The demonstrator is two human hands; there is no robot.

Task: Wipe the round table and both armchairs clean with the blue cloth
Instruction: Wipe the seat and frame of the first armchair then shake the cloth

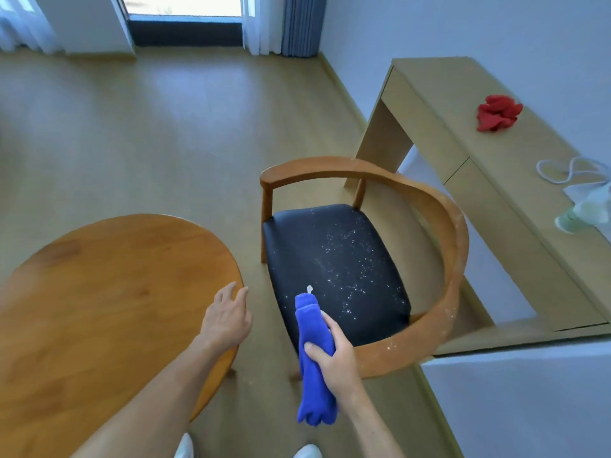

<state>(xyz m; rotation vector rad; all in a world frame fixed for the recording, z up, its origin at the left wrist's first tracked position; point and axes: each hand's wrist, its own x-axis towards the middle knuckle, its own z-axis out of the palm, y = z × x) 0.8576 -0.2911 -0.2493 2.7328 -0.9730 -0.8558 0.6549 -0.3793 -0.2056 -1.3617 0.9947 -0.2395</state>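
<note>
Blue cloth (314,352) is plush, bunched into a long roll; my right hand (334,355) grips it mid-length, fingers curled round, ends hanging above and below the fist. Just beyond the grip: armchair (453,259) with curved wooden rail and a black smooth seat (334,266) speckled with white crumbs. Left of the grip, my left hand (228,319) lies open, fingers straight, over the edge of the round table (99,292), glossy wood. Far right of the grip: pale desk (496,180) with a red rag (497,114).
</note>
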